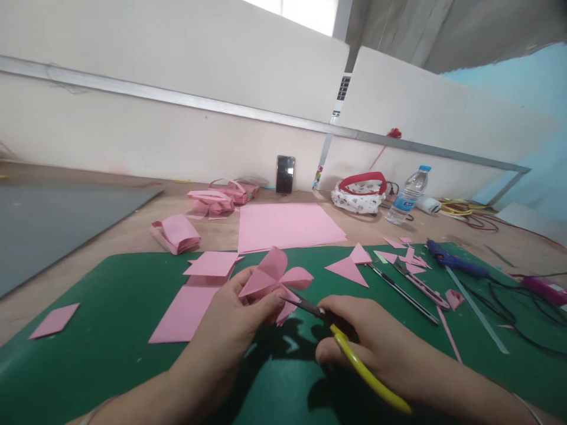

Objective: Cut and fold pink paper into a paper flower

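Note:
My left hand (237,321) is closed on a folded pink paper flower shape (272,277), held just above the green cutting mat (110,366). My right hand (363,336) grips yellow-handled scissors (354,360), whose dark blades (301,304) meet the lower edge of the pink paper. Pink paper squares (211,264) and a larger pink piece (183,314) lie on the mat to the left of my hands.
A pink sheet stack (287,225), folded pink pieces (177,233), a phone (285,174), a red-and-white bag (361,195) and a water bottle (407,195) sit behind. To the right lie a pink triangle (348,270), a cutter knife (401,290), a blue glue gun (456,262) and cables.

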The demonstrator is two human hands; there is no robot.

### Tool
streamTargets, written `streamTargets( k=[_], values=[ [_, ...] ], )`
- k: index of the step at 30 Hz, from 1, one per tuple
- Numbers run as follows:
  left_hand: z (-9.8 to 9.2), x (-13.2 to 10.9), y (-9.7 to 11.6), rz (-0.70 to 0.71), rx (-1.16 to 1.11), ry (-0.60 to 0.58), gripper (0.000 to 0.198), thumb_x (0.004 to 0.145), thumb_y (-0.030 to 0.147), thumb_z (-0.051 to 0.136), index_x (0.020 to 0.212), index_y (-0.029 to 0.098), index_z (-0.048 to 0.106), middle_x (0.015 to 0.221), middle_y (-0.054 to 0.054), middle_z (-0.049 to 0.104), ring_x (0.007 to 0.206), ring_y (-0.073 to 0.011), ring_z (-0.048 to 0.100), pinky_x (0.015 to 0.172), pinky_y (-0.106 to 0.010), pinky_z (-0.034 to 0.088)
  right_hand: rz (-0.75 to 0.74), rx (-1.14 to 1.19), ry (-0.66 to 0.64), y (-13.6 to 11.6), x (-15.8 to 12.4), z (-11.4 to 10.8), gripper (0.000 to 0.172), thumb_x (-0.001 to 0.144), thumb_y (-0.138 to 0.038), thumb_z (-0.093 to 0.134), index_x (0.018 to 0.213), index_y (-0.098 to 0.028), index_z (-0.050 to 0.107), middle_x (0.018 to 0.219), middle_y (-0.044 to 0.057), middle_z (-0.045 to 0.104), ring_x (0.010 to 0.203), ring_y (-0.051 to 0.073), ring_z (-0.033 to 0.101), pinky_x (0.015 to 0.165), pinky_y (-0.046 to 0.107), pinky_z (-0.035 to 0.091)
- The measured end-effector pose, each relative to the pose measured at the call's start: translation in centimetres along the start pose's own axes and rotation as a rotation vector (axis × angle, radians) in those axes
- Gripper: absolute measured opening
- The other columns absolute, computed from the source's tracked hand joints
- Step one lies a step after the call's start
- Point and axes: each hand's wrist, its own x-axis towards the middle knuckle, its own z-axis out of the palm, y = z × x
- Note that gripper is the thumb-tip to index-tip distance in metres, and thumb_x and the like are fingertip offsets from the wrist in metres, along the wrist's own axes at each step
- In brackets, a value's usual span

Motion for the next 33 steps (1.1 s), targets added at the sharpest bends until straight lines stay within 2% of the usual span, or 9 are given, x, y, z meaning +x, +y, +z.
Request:
streamTargets(
  k=[4,14,20,27,33],
  values=[
    [-0.1,0.0,0.0,-0.006,0.022,-0.001,0.029,0.072,0.033,0.073,0.094,0.018,0.063,0.078,-0.003,0.069,0.069,-0.0172,0.056,0.066,-0.029,0.043,-0.003,-0.047,0.037,0.1,-0.1,0.4,0.029,0.079,-0.039,0.068,0.071,-0.020,0.047,0.068,-0.006,0.049,0.060,0.010,0.038,0.051,0.022,0.025],
    [0.2,-0.1,0.0,-0.010,0.009,0.005,0.024,0.073,0.034,0.073,0.088,0.018,0.062,0.081,-0.003,0.067,0.076,-0.0193,0.059,0.067,-0.029,0.044,0.011,-0.118,0.112,0.0,-0.1,1.1,0.031,0.078,-0.040,0.068,0.070,-0.020,0.046,0.067,-0.006,0.049,0.060,0.010,0.037,0.052,0.023,0.024],
    [0.3,-0.1,0.0,-0.008,-0.013,0.019,0.025,0.068,0.036,0.076,0.081,0.020,0.062,0.074,-0.001,0.068,0.065,-0.0157,0.055,0.062,-0.027,0.040,0.026,-0.124,0.103,0.0,0.0,1.1,0.032,0.079,-0.040,0.068,0.069,-0.020,0.045,0.065,-0.006,0.047,0.058,0.010,0.035,0.051,0.023,0.024],
    [0.4,-0.1,0.0,-0.026,-0.010,0.040,0.022,0.069,0.035,0.075,0.081,0.021,0.062,0.072,0.000,0.067,0.073,-0.0180,0.058,0.066,-0.027,0.042,0.014,-0.114,0.109,0.0,-0.1,1.1,0.033,0.078,-0.040,0.068,0.067,-0.019,0.045,0.063,-0.007,0.046,0.057,0.009,0.035,0.051,0.022,0.024],
    [0.4,-0.2,0.0,0.002,0.036,0.040,0.020,0.073,0.034,0.072,0.080,0.021,0.060,0.068,0.001,0.066,0.065,-0.0163,0.057,0.061,-0.026,0.041,-0.002,-0.122,0.121,0.1,0.0,1.1,0.035,0.078,-0.042,0.068,0.066,-0.019,0.045,0.061,-0.007,0.045,0.056,0.009,0.034,0.051,0.022,0.023]
  ],
)
